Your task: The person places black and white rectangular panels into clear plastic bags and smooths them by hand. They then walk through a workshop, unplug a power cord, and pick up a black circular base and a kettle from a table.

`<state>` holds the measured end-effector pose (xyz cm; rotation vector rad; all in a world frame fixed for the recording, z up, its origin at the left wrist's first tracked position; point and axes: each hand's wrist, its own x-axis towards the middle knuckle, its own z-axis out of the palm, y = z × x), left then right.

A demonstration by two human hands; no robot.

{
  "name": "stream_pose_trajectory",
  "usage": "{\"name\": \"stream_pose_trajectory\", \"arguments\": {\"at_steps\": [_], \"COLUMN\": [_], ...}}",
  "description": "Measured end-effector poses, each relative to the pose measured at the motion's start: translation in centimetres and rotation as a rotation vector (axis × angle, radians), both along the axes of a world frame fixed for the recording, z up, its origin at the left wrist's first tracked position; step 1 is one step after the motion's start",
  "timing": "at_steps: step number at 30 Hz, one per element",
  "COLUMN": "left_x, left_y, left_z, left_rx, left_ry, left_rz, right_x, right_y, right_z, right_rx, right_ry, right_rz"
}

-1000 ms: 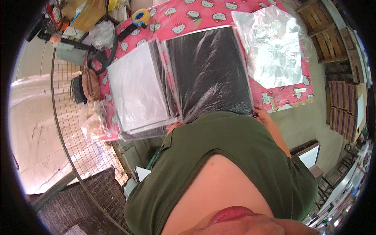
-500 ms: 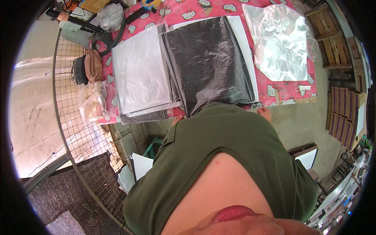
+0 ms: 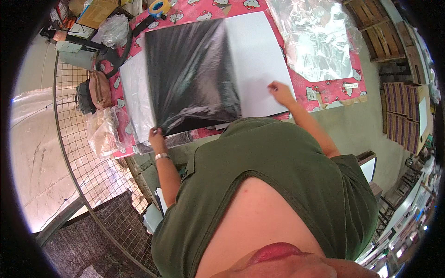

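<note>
Left hand (image 3: 156, 138): thumb and fingers clamped, by the look of it, on the near left corner of the black sheet (image 3: 185, 60); exact finger placement too small to read.
Corner grip: best firm but light, catching sheet and film together; risk of slip or stretch if pinching film alone.
Right hand (image 3: 282, 95): curled in, gripping nothing visible, over the near right part of the white sheet (image 3: 259, 55); cannot tell touching from hovering, nor fingertips together from slightly apart.
Right-hand use: probably better supporting the black sheet's near right corner, to spare it a bend under one-sided hold.
Black sheet: left of middle over the table (image 3: 327, 92), overlapping the white stack (image 3: 134, 88) at left and the white sheet at right; cannot tell resting from slightly raised.
Clear film (image 3: 211, 95): glossy over the black, creased toward the near side; likely worth handling without dragging fingertips, to avoid more wrinkles.
White sheet: flat, right part exposed, left part hidden under the black.
White stack: at left, right side covered.
Crumpled plastic (image 3: 320, 51): far right, clear of both hands.
Tape roll (image 3: 159, 7): far left, beyond the black sheet.
Pouch (image 3: 99, 90): brown, left, beside the wire mesh (image 3: 69, 106).
Cartons (image 3: 403, 116): stacked, right, off the table.
</note>
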<state>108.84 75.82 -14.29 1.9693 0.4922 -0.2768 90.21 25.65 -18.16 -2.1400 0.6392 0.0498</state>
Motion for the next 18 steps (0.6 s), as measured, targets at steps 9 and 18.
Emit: {"name": "stream_pose_trajectory", "arguments": {"at_steps": [9,18], "left_x": [7.1,6.0], "left_y": [12.8,5.5], "left_z": [-4.4,-7.5], "left_rx": [0.463,1.121], "left_ry": [-0.243,-0.219], "left_rz": [0.045,-0.282], "right_x": [0.1,-0.3], "right_y": [-13.5,-14.1], "right_z": [-1.7,-4.7], "right_rx": [-0.499,-0.527], "right_ry": [0.209,0.346], "right_rz": [-0.217,-0.319]}}
